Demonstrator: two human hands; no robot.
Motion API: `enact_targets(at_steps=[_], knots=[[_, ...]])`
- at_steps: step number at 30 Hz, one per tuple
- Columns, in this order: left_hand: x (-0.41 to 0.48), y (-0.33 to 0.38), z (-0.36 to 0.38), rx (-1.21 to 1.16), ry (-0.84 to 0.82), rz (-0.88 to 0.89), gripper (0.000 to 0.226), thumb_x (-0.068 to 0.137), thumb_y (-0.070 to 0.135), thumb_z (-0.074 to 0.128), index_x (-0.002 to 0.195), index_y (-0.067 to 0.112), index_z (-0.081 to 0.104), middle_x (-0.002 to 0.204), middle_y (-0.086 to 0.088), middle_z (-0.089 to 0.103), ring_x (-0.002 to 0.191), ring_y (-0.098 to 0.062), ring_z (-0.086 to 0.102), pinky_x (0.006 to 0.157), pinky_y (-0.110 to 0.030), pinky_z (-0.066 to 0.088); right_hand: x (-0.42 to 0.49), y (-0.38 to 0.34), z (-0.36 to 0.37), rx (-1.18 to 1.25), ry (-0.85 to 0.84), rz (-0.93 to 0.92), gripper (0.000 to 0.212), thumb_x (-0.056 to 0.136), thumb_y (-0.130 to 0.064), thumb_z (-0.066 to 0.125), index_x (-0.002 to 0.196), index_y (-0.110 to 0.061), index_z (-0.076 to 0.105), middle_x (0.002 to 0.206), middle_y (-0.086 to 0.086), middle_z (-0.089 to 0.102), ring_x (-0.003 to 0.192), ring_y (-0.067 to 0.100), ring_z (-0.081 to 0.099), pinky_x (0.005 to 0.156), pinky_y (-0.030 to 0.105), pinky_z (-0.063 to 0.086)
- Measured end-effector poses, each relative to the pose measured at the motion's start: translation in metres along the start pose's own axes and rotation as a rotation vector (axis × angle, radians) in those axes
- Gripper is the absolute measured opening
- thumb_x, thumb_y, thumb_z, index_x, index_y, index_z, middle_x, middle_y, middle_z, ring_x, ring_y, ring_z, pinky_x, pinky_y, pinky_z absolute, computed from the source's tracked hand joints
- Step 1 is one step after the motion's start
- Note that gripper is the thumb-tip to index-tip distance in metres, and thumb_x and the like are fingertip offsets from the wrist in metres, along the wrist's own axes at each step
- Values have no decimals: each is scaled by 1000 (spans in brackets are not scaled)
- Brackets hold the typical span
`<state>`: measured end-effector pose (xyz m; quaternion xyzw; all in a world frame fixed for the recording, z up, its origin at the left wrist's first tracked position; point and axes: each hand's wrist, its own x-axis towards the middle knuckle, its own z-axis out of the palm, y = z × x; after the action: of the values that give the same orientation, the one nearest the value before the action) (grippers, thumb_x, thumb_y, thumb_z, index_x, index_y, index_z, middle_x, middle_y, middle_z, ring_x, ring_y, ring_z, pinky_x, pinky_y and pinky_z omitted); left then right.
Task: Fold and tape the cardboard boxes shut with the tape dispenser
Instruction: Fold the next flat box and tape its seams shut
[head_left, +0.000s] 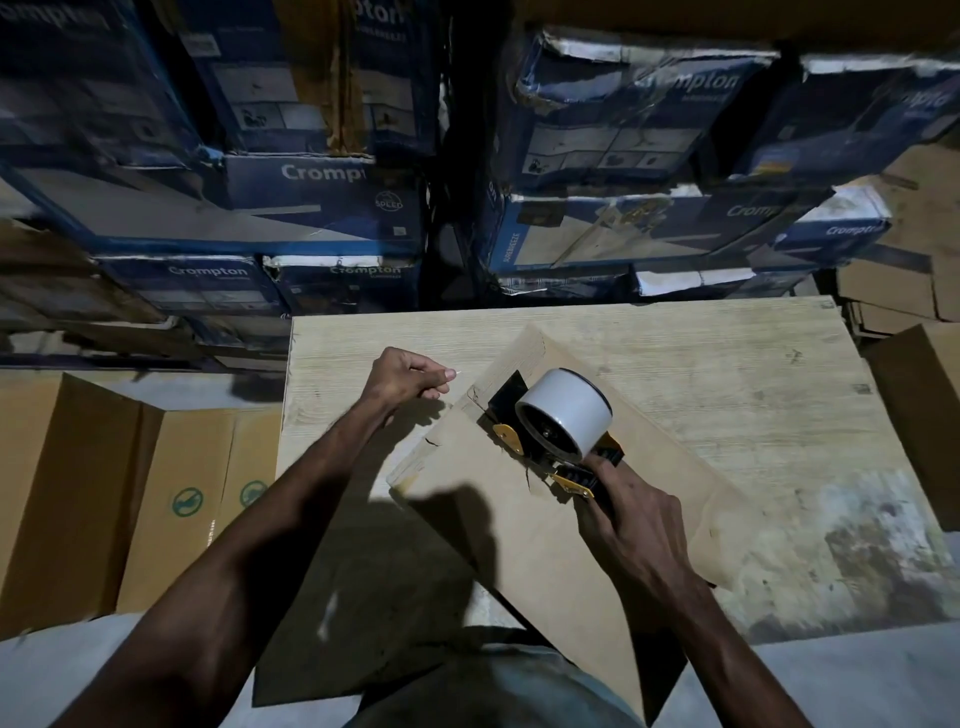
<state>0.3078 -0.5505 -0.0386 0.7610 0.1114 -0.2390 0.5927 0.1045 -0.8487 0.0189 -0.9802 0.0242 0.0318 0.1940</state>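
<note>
A flat brown cardboard box (519, 519) lies at an angle on the wooden table (727, 374). On its far part stands the tape dispenser (550, 431), black and yellow, carrying a white tape roll. My right hand (631, 525) grips the dispenser's handle from the near side. My left hand (410, 376) hovers by the box's far left edge with its fingers curled; thumb and finger pinch together, and I cannot tell whether a thin strip of tape is between them.
Blue printed cartons (322, 197) are stacked high right behind the table. Flattened brown boxes (156, 499) stand on the floor at the left, and more brown cardboard (914, 415) leans at the right.
</note>
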Motion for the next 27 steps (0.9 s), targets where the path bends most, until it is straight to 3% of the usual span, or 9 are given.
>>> enact_targets(at_steps=[12,18,21,24,25,27], knots=[[0,-22,12,-85,-4,-80,20,83,17,87,92,1,81,76,-15,77,55,-12,56,56,-18,51,2,-5,2,-62,-45,-9,56,87,-26,71,137,-43,51,118,-9,67,84,20,68,58,33,47],[0,-30,26,-101,20,-119,20,82,20,88,91,3,81,64,-2,71,51,-6,54,53,-16,47,3,-5,1,-63,-53,-24,55,88,-26,71,136,-43,52,120,-8,67,83,23,68,57,35,49],[0,-31,33,-139,69,-122,22,80,19,89,93,3,81,82,-9,79,69,-14,71,57,-15,52,4,-5,2,-64,-54,-30,55,88,-27,71,137,-43,52,123,-10,66,84,23,69,58,34,50],[3,-38,41,-71,132,-133,28,78,25,91,100,10,82,98,-7,80,99,-25,76,76,-23,57,4,-5,2,-75,-59,-23,55,89,-27,71,137,-43,50,123,-10,66,84,22,69,58,35,51],[3,-42,41,-53,148,-149,44,77,30,92,115,13,79,113,-8,78,112,-25,72,88,-28,58,4,-5,2,-76,-62,-23,55,89,-28,70,137,-44,49,123,-9,66,85,22,69,58,36,52],[3,-51,36,59,150,-244,95,70,51,93,150,22,52,147,-7,57,135,-27,56,108,-39,50,2,-5,3,-81,-62,-27,54,90,-28,70,137,-44,49,123,-10,66,85,21,69,59,36,52]])
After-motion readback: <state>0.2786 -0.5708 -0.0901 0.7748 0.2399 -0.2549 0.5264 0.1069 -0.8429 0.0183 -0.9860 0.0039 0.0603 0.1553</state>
